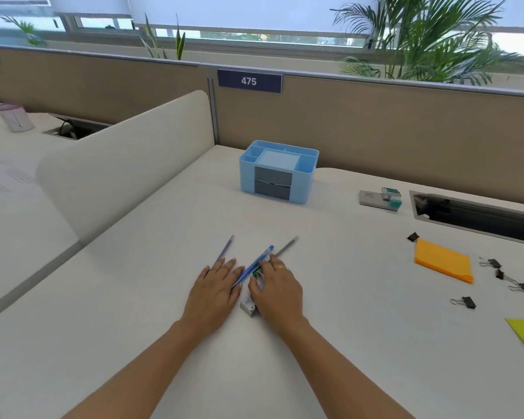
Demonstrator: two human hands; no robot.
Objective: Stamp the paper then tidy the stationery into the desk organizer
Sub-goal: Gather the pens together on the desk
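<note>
Among three pens (pixel 256 264), left hand (pixel 215 294) lies flat, grip slack; right hand (pixel 277 290) holds one stamp (pixel 248 306) in its grip

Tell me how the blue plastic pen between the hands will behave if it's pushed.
The blue plastic pen looks slim and round, so it would probably roll on the smooth white desk. Straight along its length, it is likely stiff, and thin enough to be light to lift.

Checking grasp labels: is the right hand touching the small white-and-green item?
Touching. The head view shows the right hand over the small white-and-green item, thumb on its side, fingers curled across its top.
</note>
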